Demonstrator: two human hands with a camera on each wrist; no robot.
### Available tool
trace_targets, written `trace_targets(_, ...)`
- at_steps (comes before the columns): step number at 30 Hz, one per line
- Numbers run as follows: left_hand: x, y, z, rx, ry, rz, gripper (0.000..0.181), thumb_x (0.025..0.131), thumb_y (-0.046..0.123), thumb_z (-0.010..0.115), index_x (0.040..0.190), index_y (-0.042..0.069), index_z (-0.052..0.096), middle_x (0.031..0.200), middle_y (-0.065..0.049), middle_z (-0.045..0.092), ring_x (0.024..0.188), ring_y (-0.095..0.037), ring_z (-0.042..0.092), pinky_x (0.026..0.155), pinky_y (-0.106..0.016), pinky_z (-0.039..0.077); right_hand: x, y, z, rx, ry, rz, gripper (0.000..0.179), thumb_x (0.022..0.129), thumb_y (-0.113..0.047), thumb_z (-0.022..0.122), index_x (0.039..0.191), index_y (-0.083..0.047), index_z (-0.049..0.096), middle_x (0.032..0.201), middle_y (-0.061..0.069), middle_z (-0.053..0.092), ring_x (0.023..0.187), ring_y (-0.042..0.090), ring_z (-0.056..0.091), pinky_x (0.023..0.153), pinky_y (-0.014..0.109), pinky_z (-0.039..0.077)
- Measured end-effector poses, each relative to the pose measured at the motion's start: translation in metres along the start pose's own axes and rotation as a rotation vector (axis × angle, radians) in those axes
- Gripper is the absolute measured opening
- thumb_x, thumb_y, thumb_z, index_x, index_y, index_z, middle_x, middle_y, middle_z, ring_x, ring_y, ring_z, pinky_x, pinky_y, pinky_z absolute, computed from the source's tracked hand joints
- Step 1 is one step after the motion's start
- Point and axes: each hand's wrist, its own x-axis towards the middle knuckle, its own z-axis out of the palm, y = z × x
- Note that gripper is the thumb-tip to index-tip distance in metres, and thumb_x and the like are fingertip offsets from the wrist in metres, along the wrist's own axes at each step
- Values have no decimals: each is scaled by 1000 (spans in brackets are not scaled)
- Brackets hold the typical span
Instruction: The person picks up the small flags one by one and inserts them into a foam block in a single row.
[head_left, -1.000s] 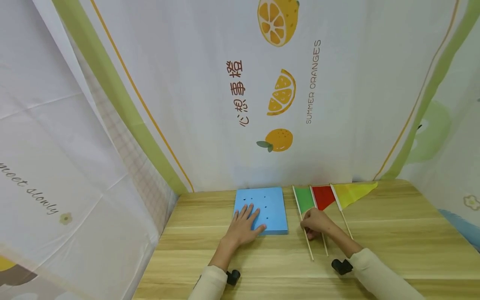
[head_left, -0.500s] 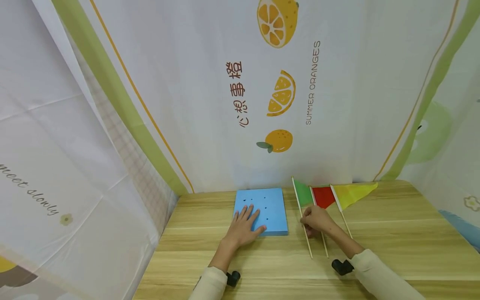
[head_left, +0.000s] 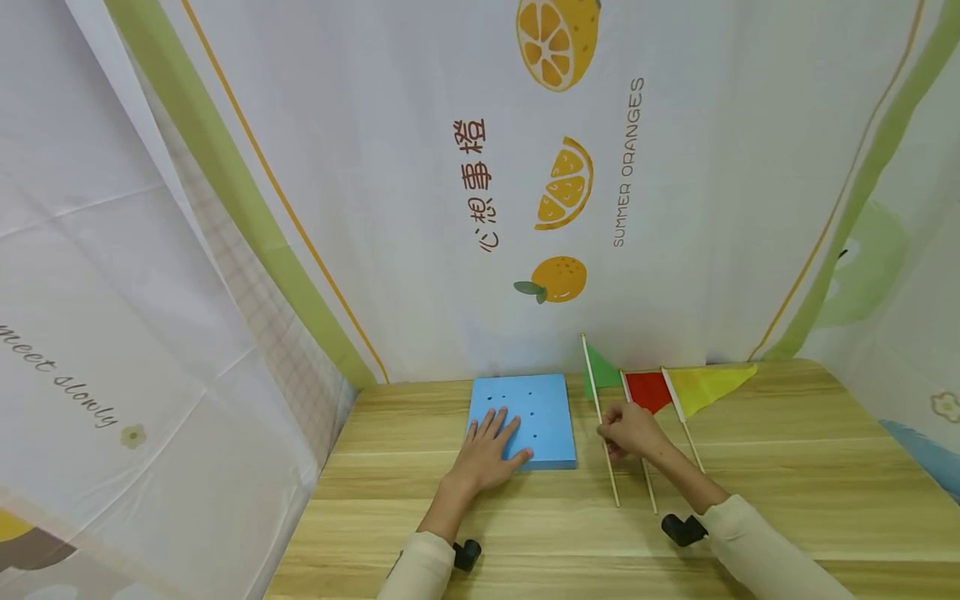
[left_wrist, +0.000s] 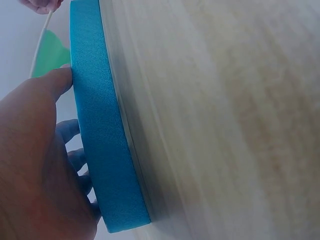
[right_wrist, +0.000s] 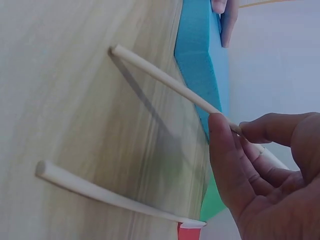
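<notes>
A blue foam block [head_left: 551, 433] with several small holes in its top lies on the wooden table. My left hand [head_left: 483, 454] rests on it with fingers spread straight. In the left wrist view the thumb lies along the upper edge of the block's side [left_wrist: 102, 115]. My right hand [head_left: 633, 433] pinches the stick of a green flag [head_left: 600, 373] between thumb and fingers. The flag end is tilted up, while the stick's lower tip [right_wrist: 116, 50] is right at the tabletop. A red flag [head_left: 648, 390] lies beneath and beside the right hand.
A yellow flag [head_left: 705, 387] lies right of the red one, its stick partly behind the right forearm. The wooden table [head_left: 570, 533] ends at a printed white curtain [head_left: 420, 275] behind. Dark wrist-camera mounts [head_left: 684, 531] sit near both sleeves.
The right hand has raised the flag end of the green flag off the table and shifted slightly farther back and left. The left hand has stayed on the foam block.
</notes>
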Motion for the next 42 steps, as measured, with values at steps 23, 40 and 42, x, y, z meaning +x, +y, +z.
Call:
trace_targets(23,0,1,0,5,-12,-11,75,97,64,39,156,19,30,165,-10,19,153,-33,13,122,-57,15,5,-17,-3,54,20,-115,7,91,-5,59,89,1,58,78,16,64,61,22,66,62,40,62)
trace_targets(40,0,1,-1,-10,-13,-19,75,97,65,39,156,20,30,165,-9,18,153,-33,13,122,-57,14,18,-26,-6,53,65,-181,8,91,-6,62,89,0,59,80,15,64,62,18,67,61,35,62)
trace_targets(42,0,1,-1,-16,-12,-17,74,97,64,40,156,20,30,165,-9,18,153,-33,13,122,-57,14,20,-28,-6,50,71,-192,7,91,-6,62,89,0,59,81,15,65,64,18,67,61,33,61)
